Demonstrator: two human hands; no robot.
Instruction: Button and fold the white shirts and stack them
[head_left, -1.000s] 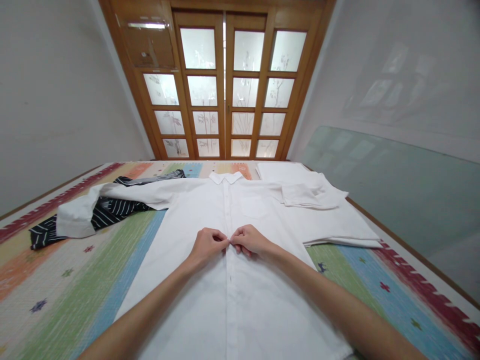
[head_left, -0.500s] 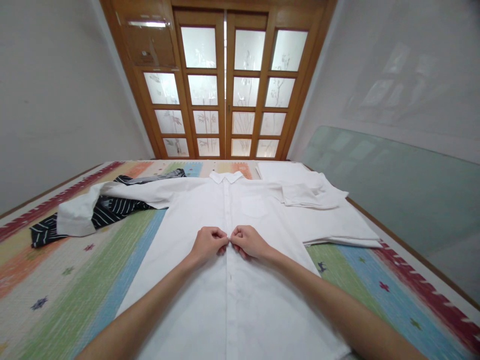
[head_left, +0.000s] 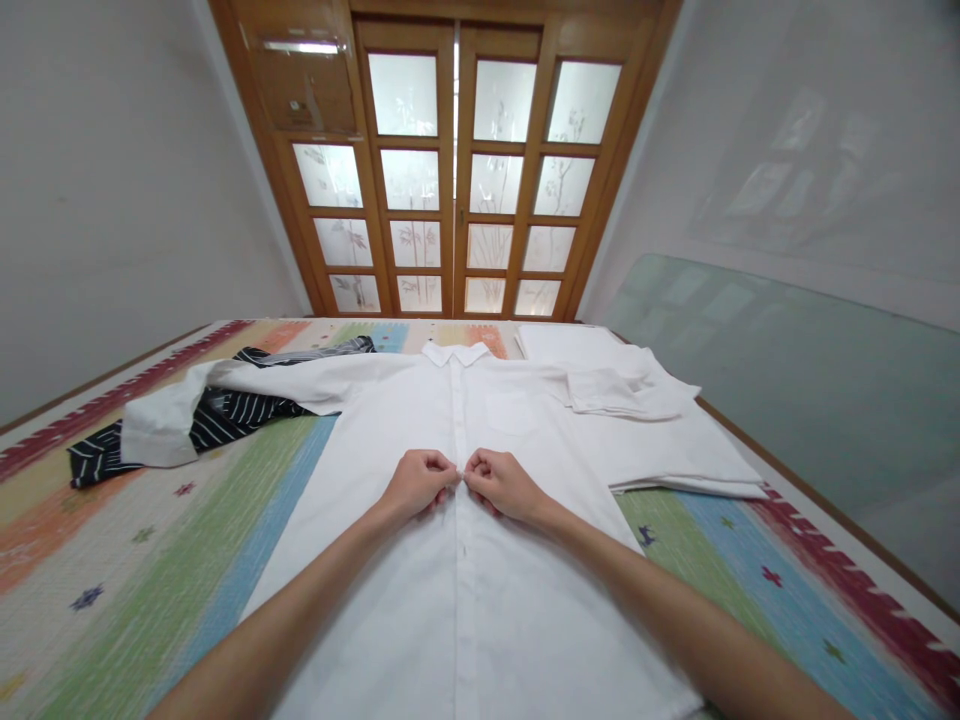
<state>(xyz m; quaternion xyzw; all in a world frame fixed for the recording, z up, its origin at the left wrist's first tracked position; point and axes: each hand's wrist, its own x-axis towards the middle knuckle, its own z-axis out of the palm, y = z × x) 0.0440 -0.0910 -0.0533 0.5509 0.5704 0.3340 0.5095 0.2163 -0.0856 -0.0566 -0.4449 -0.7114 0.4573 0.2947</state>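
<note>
A white long-sleeved shirt (head_left: 360,590) lies face up in front of me, its collar (head_left: 454,354) at the far end and its sleeves out to both sides. At mid-chest, my left hand (head_left: 424,481) pinches the edge of the front placket from the left. Opposite it, my right hand (head_left: 501,483) pinches the same placket from the right, the fingertips of both hands almost meeting. Any button between the fingers is too small and hidden to make out. Below the hands, the placket runs on toward me with a small buttonhole mark showing.
Under the left sleeve lies a black-and-white striped cloth (head_left: 240,408). Folded white fabric (head_left: 675,450) sits beneath the right sleeve. A colourful striped cover (head_left: 187,570) spreads below everything. Beyond stand wooden doors with glass panes (head_left: 454,215); a pale green panel (head_left: 780,350) leans along the right wall.
Both hands stay pinched at the same spot on the placket, with only slight finger movement. The whole view has shifted a little.
</note>
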